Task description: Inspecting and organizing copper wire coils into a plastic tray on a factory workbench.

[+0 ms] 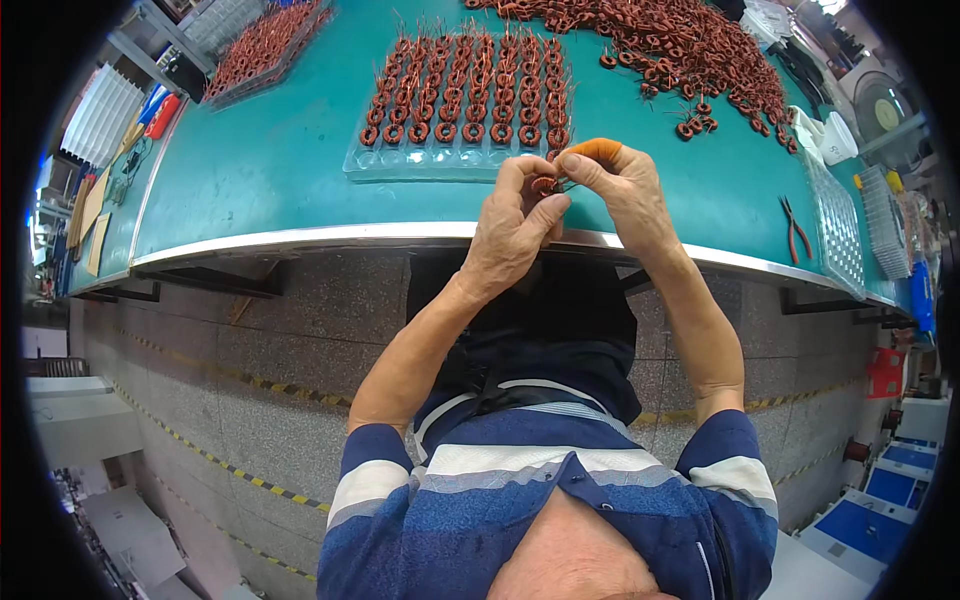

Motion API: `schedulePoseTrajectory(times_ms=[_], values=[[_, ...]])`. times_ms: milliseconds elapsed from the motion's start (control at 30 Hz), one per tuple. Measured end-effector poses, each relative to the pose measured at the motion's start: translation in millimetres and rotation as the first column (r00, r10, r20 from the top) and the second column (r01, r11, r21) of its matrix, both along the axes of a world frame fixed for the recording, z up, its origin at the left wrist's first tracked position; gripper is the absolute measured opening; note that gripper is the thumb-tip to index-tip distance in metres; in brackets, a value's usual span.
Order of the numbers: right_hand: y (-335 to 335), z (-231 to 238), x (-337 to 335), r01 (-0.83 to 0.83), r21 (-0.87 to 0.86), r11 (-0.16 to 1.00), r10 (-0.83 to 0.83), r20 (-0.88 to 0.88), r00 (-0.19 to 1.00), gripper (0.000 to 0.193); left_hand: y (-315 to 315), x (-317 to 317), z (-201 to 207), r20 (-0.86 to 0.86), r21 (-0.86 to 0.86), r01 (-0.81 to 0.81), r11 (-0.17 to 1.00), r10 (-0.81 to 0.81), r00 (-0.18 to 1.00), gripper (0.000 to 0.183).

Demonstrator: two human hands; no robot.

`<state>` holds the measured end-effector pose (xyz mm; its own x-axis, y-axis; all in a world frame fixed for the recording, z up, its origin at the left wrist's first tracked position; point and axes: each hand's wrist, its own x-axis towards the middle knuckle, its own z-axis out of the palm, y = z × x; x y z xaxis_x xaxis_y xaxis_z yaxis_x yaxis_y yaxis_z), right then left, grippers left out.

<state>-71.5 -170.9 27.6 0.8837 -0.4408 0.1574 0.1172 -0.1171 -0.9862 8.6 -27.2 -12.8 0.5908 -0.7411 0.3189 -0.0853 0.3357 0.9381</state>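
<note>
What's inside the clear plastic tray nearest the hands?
Rows of copper-red wire-wound rings sit in the clear plastic tray; transparent round pockets show along its near edge. Pocket bottoms beneath rings are covered; the left hand and right hand hide its near right corner.

Fingers (547, 211) partly hide 1 red-brown wire-wound ring (544, 186)

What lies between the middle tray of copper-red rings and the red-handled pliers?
In the head view, the right hand comes between the tray and the pliers; past it, green tabletop runs to the pliers.
</note>
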Motion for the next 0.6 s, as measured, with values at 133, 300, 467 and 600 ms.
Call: schedulePoseTrajectory(times_ms=[133,300,467,600], values=[[-2.2,4.1,-7.1,-0.055,0.003,0.998,0.055,0.013,0.998,0.025,4.1,-3.7,2.0,-0.167,-0.074,0.107,0.991,-0.118,0.979,0.025],[21.8,2.4,-11.3,0.402,-0.783,0.475,-0.046,0.434,0.900,0.011,-1.6,-2.5,-4.4,-0.008,0.031,-0.076,0.997,0.076,0.997,0.023],[27.9,9.2,-12.4,0.419,-0.746,0.518,-0.098,0.435,0.895,0.014,2.7,0.1,9.6,0.200,0.076,-0.151,0.986,0.133,0.971,0.025],[30.0,2.9,-12.4,0.409,-0.741,0.533,-0.074,0.441,0.895,0.013,0.4,-0.7,6.0,0.351,-0.018,-0.184,0.983,0.178,0.919,0.025]])
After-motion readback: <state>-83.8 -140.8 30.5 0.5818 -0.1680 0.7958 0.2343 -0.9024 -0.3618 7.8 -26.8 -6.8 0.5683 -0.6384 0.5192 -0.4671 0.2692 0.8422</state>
